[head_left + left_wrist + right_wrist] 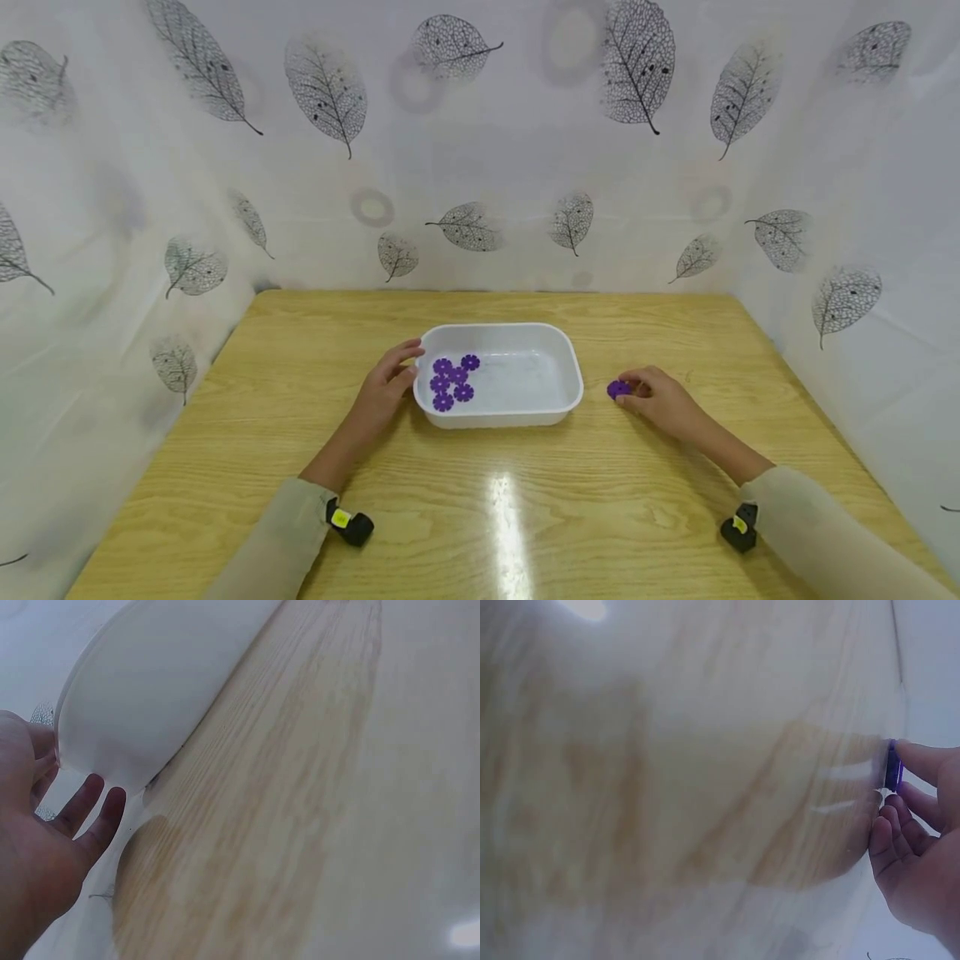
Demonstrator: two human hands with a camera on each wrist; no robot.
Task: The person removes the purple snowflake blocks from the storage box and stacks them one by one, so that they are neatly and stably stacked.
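Observation:
A white plastic tray (pixel 532 392) stands in the middle of the table. In its left part lie several purple notched discs (pixel 463 392), flower-like in outline. My left hand (pixel 386 387) is at the tray's left end, fingertips against the rim and outer wall; in the left wrist view its fingers are extended to the white wall (pixel 142 682). To the right of the tray, my right hand (pixel 663 404) pinches a purple notched disc (pixel 617 389) between thumb and fingers, low over the table. From the right wrist view, this disc (pixel 893 766) appears edge-on at the fingertips.
The wood-grain table (pixel 480 508) has a bright glare streak in front of the tray. A white curtain (pixel 487 150) printed with grey leaves encloses the table at the back and both sides. Each wrist wears a black camera (pixel 738 529) on a strap.

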